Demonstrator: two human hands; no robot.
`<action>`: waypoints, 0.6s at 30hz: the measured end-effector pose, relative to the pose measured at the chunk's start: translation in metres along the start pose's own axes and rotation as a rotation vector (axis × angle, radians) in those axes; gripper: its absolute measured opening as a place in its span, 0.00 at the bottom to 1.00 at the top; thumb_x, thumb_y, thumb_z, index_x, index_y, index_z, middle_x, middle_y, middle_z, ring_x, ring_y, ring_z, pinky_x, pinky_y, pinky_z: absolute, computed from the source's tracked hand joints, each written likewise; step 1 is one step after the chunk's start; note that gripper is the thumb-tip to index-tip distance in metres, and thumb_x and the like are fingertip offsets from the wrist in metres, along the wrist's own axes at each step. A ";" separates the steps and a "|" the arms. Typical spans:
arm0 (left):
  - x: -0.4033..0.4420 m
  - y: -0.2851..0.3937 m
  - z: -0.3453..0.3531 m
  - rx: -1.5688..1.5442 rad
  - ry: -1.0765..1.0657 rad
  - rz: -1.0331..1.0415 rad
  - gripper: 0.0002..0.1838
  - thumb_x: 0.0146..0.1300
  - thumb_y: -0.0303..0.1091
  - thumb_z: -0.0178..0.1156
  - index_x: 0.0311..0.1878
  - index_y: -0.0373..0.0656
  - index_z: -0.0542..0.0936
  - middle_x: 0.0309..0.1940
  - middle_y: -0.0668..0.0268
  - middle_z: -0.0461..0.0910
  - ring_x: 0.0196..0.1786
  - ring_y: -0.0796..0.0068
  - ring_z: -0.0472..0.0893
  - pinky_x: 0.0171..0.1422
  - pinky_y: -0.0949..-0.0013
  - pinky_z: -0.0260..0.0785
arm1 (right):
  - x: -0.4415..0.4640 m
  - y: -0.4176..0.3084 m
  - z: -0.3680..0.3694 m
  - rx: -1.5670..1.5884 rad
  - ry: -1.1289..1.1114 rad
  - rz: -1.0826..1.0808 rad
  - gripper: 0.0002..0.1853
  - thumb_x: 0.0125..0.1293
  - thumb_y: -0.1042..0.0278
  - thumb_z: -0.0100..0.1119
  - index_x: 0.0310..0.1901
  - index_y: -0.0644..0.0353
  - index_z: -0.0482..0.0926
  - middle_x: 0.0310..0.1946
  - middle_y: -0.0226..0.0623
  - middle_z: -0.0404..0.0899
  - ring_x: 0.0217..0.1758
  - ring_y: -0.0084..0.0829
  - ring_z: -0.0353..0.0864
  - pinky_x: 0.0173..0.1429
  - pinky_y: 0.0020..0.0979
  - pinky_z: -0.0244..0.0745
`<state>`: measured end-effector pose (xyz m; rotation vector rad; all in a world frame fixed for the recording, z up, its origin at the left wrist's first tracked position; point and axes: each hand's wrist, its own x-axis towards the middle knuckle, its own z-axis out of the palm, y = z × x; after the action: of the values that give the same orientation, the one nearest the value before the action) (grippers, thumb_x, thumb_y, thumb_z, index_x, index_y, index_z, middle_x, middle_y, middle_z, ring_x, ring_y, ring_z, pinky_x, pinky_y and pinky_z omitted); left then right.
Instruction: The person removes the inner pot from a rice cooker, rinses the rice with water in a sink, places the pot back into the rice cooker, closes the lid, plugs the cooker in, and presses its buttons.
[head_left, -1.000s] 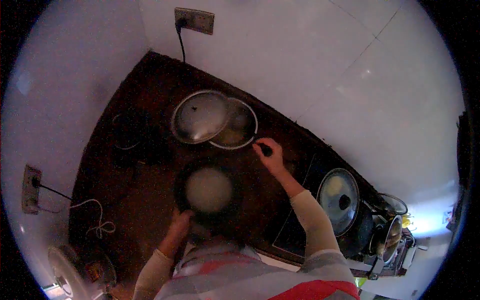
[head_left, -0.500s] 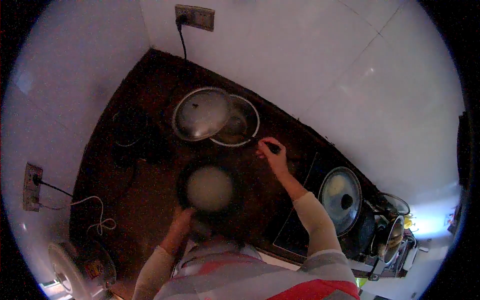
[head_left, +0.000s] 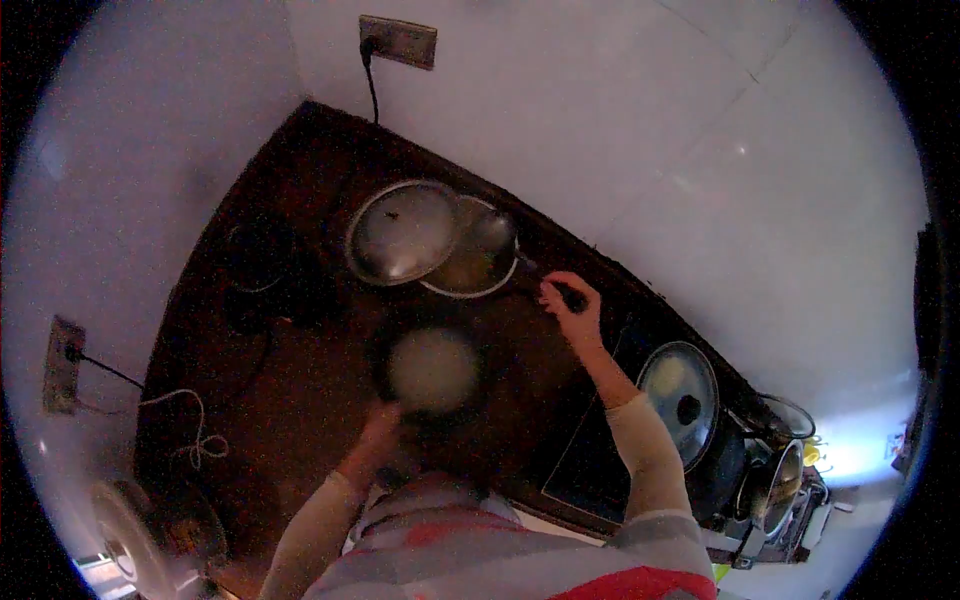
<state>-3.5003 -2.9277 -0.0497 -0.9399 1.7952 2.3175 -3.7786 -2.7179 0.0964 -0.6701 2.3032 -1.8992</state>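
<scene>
Right hand is gripping a ladle, drifting right
so its head's nearing the pot rim beyond; left hand is holding a bowl

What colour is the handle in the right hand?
The handle looks black, though the light is dim; head view shows it best.

Lid hides part of pot; dark vessel blurred.

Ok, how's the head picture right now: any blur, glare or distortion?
In the head view: dim and grainy, countertop hard to read; bright glare at the right edge, a highlight on the domed lid; fisheye curving with black corners; the dark round vessel at the left hand looks soft.
</scene>
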 end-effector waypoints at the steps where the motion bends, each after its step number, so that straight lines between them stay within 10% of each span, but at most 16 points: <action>1: 0.002 0.016 0.001 0.353 -0.083 0.218 0.24 0.54 0.44 0.57 0.51 0.39 0.72 0.50 0.61 0.71 0.52 0.63 0.70 0.53 0.61 0.65 | 0.006 0.008 -0.007 -0.058 0.017 -0.072 0.06 0.58 0.70 0.59 0.36 0.61 0.77 0.31 0.31 0.76 0.29 0.23 0.77 0.31 0.22 0.70; 11: 0.060 0.065 0.025 -0.345 -0.156 -0.185 0.23 0.57 0.41 0.54 0.55 0.42 0.68 0.50 0.65 0.71 0.49 0.65 0.71 0.49 0.63 0.67 | -0.014 -0.098 -0.045 -0.181 -0.101 -0.261 0.04 0.56 0.75 0.57 0.33 0.64 0.76 0.30 0.37 0.77 0.33 0.27 0.76 0.38 0.26 0.71; 15: 0.097 0.081 0.052 0.322 -0.169 0.387 0.29 0.55 0.39 0.56 0.60 0.44 0.62 0.56 0.63 0.66 0.52 0.62 0.69 0.47 0.59 0.70 | -0.023 -0.140 -0.081 -0.458 -0.266 -0.506 0.07 0.49 0.77 0.62 0.32 0.60 0.77 0.32 0.41 0.75 0.34 0.34 0.76 0.38 0.29 0.71; 18: 0.105 0.095 0.065 -0.287 -0.064 -0.086 0.37 0.53 0.38 0.59 0.64 0.46 0.53 0.59 0.61 0.62 0.54 0.59 0.68 0.46 0.56 0.71 | -0.042 -0.123 -0.076 -0.551 -0.396 -0.676 0.10 0.46 0.77 0.64 0.33 0.58 0.78 0.34 0.44 0.73 0.33 0.39 0.75 0.36 0.31 0.72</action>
<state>-3.6511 -2.9323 -0.0116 -0.9419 1.3937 2.5621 -3.7322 -2.6495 0.2215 -1.8814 2.4944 -1.0687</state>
